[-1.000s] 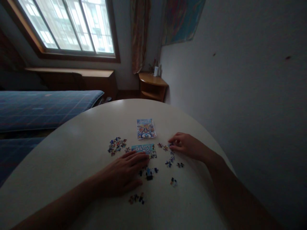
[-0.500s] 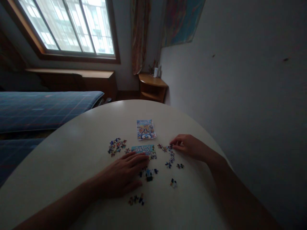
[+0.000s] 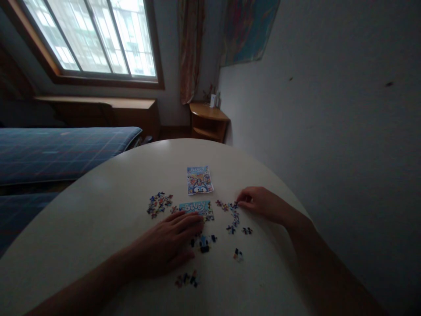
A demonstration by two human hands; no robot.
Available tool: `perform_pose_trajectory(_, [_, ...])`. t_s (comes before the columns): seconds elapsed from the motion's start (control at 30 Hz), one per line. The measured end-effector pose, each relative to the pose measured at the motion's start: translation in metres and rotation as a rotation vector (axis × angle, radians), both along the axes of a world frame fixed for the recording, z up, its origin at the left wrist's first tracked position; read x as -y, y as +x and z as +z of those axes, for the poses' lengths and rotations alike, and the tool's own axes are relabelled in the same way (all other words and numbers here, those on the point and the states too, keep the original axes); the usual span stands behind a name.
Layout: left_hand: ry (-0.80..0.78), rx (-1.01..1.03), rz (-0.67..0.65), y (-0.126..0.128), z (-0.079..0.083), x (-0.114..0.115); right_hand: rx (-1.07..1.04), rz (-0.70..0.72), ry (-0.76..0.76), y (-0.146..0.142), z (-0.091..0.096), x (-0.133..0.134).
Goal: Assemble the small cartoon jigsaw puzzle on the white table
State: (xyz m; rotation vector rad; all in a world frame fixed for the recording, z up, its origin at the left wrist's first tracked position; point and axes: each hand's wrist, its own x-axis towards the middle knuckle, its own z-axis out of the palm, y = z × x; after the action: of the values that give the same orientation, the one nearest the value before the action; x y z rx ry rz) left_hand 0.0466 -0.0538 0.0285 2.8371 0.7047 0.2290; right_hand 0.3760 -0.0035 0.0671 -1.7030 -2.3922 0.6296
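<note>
My left hand (image 3: 174, 240) lies flat with its fingers stretched out, covering the lower left part of a blue printed picture card (image 3: 200, 205). Just beyond its fingers are joined dark and blue jigsaw pieces (image 3: 204, 243), partly under the hand. My right hand (image 3: 258, 201) rests on its side with thumb and fingers curled together. Its fingertips are at the upper end of a curved strip of joined jigsaw pieces (image 3: 234, 216); whether they pinch a piece is too small to tell. A small cluster of pieces (image 3: 247, 230) lies below that hand.
A loose heap of jigsaw pieces (image 3: 159, 205) lies left of the card. Behind the card is a printed bag (image 3: 200, 180). Other clusters lie nearer me, one with orange and white (image 3: 238, 254) and another (image 3: 187, 279). The round white table (image 3: 263, 281) borders a wall.
My right hand has drawn back slightly to the right from the end of the strip. My left hand stays on the card. The view has tipped a little upward.
</note>
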Motion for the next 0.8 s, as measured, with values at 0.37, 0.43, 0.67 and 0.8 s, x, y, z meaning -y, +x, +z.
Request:
perform_pose_trajectory(0.37, [-0.017, 0.031, 0.005, 0.0002, 0.0020, 0.0005, -0.057, -0.008, -0.106, 0.0110, 0.0018, 0.0034])
perform_pose_trajectory(0.43, [-0.029, 0.053, 0.001, -0.0001, 0.0016, 0.0002, -0.058, -0.002, -0.097, 0.0109, 0.0025, 0.0036])
perform_pose_trajectory(0.67, [-0.026, 0.057, -0.010, -0.0006, -0.0001, -0.0014, -0.036, -0.019, -0.040, 0.0089, 0.0023, 0.0027])
perform_pose_trajectory(0.8, [-0.014, 0.017, -0.001, -0.0007, -0.0003, -0.0007, -0.047, 0.010, -0.007, 0.0034, -0.0007, 0.0017])
